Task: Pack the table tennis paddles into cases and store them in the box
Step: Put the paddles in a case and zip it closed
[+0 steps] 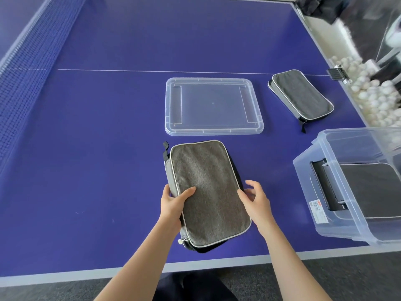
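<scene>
a: which step is in hand?
b: judged to be storing a packed case. the near case [208,187] lies on the table [108,127] before the person; whether its zip is fully closed cannot be told. a stored case [368,187] lies in the box [325,192] at the right; a far case [301,96] waits beside the lid [213,106].
a: the next move?
b: probably a lift rightward over the box wall, laid flat.
a: the hands?
b: left hand [173,203] grips the near case's left edge, thumb on top. right hand [253,200] is relaxed, thumb at the right edge, not clasping.
</scene>
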The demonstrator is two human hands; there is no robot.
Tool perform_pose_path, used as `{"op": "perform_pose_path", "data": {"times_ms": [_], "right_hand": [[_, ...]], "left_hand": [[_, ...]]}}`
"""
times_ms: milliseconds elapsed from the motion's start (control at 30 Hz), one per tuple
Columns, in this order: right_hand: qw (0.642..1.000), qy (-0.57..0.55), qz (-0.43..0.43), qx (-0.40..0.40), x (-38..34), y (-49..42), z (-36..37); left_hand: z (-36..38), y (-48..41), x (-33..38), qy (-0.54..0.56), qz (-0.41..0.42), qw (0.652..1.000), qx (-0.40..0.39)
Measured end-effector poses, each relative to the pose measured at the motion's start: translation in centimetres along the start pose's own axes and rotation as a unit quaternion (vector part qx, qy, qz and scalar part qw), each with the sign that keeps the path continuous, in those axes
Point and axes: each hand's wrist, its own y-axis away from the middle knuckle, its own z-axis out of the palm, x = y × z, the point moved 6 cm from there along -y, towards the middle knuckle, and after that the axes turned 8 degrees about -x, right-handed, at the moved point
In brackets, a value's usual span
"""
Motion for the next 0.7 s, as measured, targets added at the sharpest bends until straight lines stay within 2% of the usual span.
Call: {"op": "perform_pose_path", "data": {"times_ms": [133, 233, 300, 467, 567, 700], "right_hand": [[0.990, -0.031, -0.062, 0.124, -1.9, 3.5, -0.1], [0.977, -0.069, -0.093, 0.178, -2.7, 7.2, 2.1], [0.973, -0.050, -0.124, 0.189, -3.5, 9.5, 4.4], [0.962, 0.067, -0.229, 0.134, -7.6, 11.5, 10.7], [0.953, 0.100, -0.243, 0.154, -10.6, 11.2, 12.4], [0.934, 0.133, -0.239, 0.231, -13.3, 10.8, 12.5]], "left_hand": [[-1.3, 0.5, 2.8, 0.075, 0.016, 0.997, 0.033], [-2.4, 0.7, 5.5, 0.113, 0.037, 0.992, 0.052], [-2.9, 0.8, 7.3, 0.135, 0.056, 0.987, 0.063], [-2.8, 1.6, 10.3, 0.203, 0.105, 0.967, 0.115], [-2.4, 2.2, 11.3, 0.240, 0.123, 0.953, 0.141], [-2.4, 3.1, 12.4, 0.261, 0.139, 0.939, 0.175]]}}
